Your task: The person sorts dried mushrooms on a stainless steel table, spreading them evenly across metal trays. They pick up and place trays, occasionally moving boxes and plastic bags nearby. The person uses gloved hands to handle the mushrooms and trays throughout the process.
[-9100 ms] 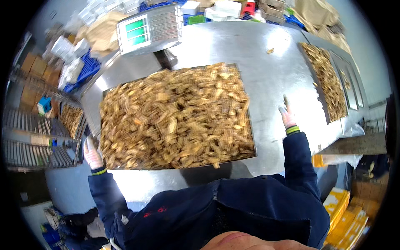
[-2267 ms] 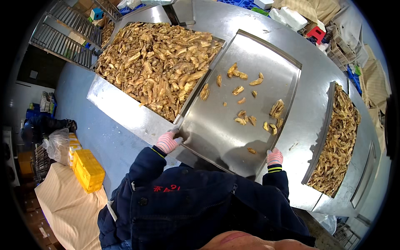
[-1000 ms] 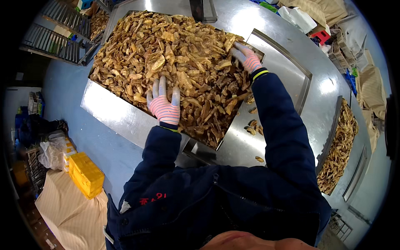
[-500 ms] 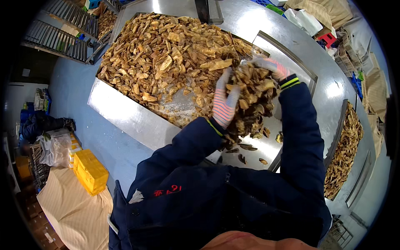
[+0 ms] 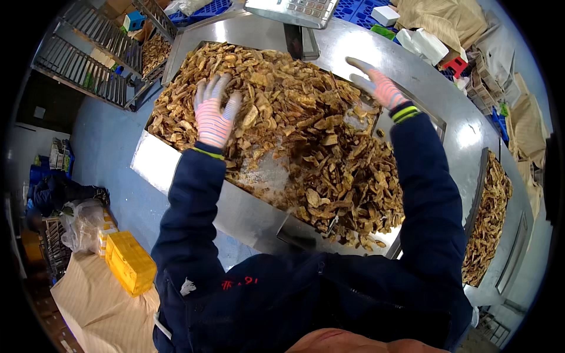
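A broad heap of dried brown slices [image 5: 282,88], perhaps mushrooms or herb pieces, lies on a metal table [image 5: 194,170]. Over the heap's left part is my left hand [image 5: 215,115] in a striped glove with grey fingertips, its fingers spread and nothing in them. My right hand [image 5: 381,87], gloved alike, hovers by the heap's far right edge with fingers stretched out and apart. Nearer to me, a looser pile of the same slices [image 5: 347,182] spreads toward the table's near edge. Pale crumbs [image 5: 268,173] dust a bare patch of metal between the piles.
A scale with a keypad [image 5: 294,10] stands beyond the heap. To the right, another tray of slices [image 5: 488,217] lies along the table. A yellow crate [image 5: 130,263] is at the lower left, near a person's dark-clothed figure [image 5: 65,194]. Slatted racks [image 5: 82,73] stand far left.
Both hands have let go of a clump of slices, which now lies spread on the near right side. My left hand has moved left over the heap; the right has drawn slightly away.
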A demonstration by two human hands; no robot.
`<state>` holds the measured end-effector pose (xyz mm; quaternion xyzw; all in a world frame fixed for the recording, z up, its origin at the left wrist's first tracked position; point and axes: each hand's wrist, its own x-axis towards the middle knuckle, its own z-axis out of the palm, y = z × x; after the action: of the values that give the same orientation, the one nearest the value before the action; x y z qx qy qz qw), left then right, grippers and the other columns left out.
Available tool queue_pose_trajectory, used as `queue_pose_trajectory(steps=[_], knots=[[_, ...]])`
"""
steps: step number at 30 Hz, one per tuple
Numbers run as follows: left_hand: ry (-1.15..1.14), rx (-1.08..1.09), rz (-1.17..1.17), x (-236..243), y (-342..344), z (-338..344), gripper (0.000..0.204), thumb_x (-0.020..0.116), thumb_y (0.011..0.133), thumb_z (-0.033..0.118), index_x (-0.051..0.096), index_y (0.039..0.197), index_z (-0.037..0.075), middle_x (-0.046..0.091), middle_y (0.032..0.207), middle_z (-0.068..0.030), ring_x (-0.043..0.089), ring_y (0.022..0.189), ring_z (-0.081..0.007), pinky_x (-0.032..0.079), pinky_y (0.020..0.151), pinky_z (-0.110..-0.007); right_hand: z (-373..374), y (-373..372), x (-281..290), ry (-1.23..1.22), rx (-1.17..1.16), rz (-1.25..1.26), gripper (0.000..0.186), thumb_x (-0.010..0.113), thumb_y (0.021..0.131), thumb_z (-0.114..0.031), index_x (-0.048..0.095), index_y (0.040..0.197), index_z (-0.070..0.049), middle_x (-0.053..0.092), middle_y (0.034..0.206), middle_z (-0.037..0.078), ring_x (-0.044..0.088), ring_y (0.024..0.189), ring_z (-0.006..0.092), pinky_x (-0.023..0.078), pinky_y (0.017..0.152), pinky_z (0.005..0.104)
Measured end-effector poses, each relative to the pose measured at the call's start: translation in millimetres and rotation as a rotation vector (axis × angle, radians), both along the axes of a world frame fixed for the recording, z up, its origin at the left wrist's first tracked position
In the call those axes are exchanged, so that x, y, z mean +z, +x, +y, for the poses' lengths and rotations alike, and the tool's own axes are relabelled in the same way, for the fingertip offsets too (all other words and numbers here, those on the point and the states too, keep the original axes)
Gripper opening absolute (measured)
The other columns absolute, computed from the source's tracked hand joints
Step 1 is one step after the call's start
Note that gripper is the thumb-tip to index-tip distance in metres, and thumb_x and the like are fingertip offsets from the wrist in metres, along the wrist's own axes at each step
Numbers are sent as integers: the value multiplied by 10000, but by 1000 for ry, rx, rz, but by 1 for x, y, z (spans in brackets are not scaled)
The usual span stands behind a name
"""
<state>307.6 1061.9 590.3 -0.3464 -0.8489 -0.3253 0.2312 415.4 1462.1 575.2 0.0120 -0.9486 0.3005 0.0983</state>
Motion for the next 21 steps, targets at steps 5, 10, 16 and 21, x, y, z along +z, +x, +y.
queue_pose_trajectory(steps=[5, 10, 16, 21], knots=[[-475, 386, -256, -18, -69, -28, 732, 504, 836, 674, 468, 1399, 207, 384, 1483, -98, 247, 1388, -414, 128, 1117, -593, -90, -139, -26, -130, 144, 101, 796, 500, 857, -659, 352, 1462, -164, 361, 1491, 141, 352, 1364, 318, 286, 1123, 421], [-402, 232, -291, -47, -16, 7, 740, 531, 787, 698, 539, 1339, 206, 446, 1437, -115, 250, 1358, -480, 149, 1101, -616, -132, -182, -49, 33, 201, -163, 717, 519, 823, -690, 498, 1375, -233, 377, 1477, 142, 343, 1356, 350, 285, 1115, 452], [-357, 16, -189, -68, 67, 20, 721, 674, 720, 584, 604, 1258, 109, 484, 1356, -229, 243, 1319, -550, 191, 1093, -617, -119, -60, -2, 171, 399, -103, 582, 558, 867, -533, 575, 1283, -127, 508, 1336, 186, 488, 1223, 357, 379, 1045, 428], [-270, -270, -126, -33, 137, 62, 683, 655, 758, 571, 577, 1278, 135, 453, 1382, -203, 226, 1323, -563, 249, 1068, -622, -79, 35, 10, 258, 459, -6, 428, 653, 833, -340, 617, 1202, -126, 515, 1341, 159, 506, 1201, 345, 407, 1017, 429]])
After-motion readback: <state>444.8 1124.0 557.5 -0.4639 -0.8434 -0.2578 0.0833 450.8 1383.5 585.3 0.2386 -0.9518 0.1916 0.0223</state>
